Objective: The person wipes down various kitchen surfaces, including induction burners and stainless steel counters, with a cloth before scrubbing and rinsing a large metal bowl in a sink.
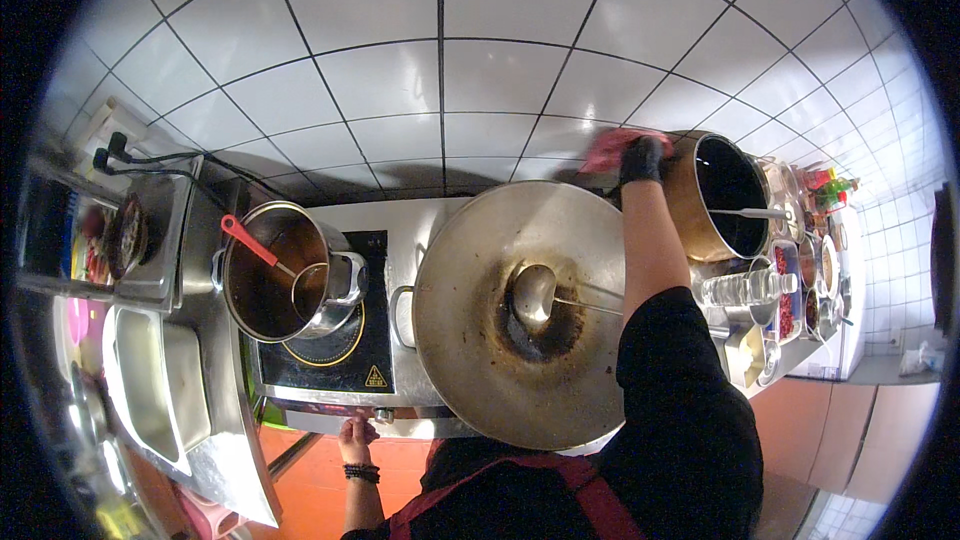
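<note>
My right hand (642, 160), in a black glove, presses a red cloth (611, 150) against the tiled wall (495, 82), behind the large wok and left of a tall brown pot. My bare left hand (357, 436), with dark beads at the wrist, is at the cooker's front edge, just left of a control knob (384, 415); whether it touches the front panel I cannot tell. Between my arms sits the wide metal wok (465, 292), with a steel ladle (535, 295) resting in its browned middle. My right forearm hides part of the wok's right side.
A steel pot (259, 315) of brown liquid holds a red-handled strainer (251, 240) beside the black induction hob (375, 360). The brown pot (682, 195) stands right, near a clear bottle (739, 289) and several ingredient containers. An empty steel pan (187, 382) lies left; black cables (165, 157) run along the wall.
</note>
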A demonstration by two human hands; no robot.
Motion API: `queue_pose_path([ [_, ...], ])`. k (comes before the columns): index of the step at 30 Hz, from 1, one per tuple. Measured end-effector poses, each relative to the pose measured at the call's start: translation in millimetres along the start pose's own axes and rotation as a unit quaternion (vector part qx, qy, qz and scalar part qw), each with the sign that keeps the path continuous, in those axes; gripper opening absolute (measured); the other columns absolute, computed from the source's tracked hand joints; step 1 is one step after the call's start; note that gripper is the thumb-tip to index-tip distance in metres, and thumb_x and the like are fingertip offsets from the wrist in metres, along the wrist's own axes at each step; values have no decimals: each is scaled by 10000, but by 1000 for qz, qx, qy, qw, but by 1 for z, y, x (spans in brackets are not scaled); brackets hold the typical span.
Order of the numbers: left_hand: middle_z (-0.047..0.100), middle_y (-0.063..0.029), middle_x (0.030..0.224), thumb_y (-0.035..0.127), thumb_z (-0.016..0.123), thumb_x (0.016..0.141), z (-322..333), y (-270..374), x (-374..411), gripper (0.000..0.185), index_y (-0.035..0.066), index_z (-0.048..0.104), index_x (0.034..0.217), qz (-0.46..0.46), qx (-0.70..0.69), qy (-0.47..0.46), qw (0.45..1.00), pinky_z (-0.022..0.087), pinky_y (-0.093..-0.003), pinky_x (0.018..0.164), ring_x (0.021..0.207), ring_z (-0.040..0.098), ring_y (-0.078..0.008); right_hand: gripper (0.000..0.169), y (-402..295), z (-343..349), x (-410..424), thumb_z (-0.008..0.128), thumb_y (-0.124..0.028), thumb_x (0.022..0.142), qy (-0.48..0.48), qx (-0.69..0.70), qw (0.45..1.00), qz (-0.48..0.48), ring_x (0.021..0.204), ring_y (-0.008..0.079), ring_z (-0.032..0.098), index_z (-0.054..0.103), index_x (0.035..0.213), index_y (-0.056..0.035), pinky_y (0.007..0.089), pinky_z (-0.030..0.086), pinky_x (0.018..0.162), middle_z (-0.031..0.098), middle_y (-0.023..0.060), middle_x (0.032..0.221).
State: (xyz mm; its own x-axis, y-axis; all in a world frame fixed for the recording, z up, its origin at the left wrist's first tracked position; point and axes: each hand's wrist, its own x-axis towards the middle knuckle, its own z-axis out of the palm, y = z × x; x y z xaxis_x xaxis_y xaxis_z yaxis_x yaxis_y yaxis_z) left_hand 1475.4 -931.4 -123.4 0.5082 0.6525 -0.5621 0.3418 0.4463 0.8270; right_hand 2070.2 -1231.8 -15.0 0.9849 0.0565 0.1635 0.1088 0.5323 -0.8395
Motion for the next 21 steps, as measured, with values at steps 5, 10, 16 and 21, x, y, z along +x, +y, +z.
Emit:
queue_pose_path([
  [5, 472, -11, 544, 229, 494, 801, -11, -6, -5, 218, 25, 521, 729, -3, -17, 1, 1000, 413, -209, 439, 461, 439, -80, 256, 48, 110, -20, 458, -303, 738, -36, 207, 976, -58, 660, 217, 509, 536, 820, -73, 300, 423, 597, 557, 82, 757],
  [10, 458, 8, 557, 204, 488, 806, 3, 12, 0, 193, 44, 505, 701, 14, -16, -8, 1000, 362, -201, 424, 454, 398, -65, 241, 159, 216, -70, 473, -284, 737, -115, 120, 966, 198, 650, 205, 507, 538, 831, -71, 290, 420, 592, 556, 74, 746],
  [16, 439, 22, 536, 195, 479, 809, -9, 14, -10, 189, 58, 504, 682, 15, -3, 64, 998, 331, -194, 404, 432, 364, -50, 225, 92, 153, -57, 492, -261, 737, -184, -11, 975, 127, 638, 190, 504, 540, 844, -69, 278, 416, 585, 556, 64, 734],
  [21, 469, -17, 545, 182, 465, 808, -22, -12, 0, 181, 35, 490, 705, 7, -42, 16, 999, 389, -214, 418, 443, 433, -90, 214, -33, 69, -17, 507, -242, 736, -154, 91, 980, -83, 627, 178, 502, 541, 855, -67, 268, 413, 579, 556, 56, 724],
])
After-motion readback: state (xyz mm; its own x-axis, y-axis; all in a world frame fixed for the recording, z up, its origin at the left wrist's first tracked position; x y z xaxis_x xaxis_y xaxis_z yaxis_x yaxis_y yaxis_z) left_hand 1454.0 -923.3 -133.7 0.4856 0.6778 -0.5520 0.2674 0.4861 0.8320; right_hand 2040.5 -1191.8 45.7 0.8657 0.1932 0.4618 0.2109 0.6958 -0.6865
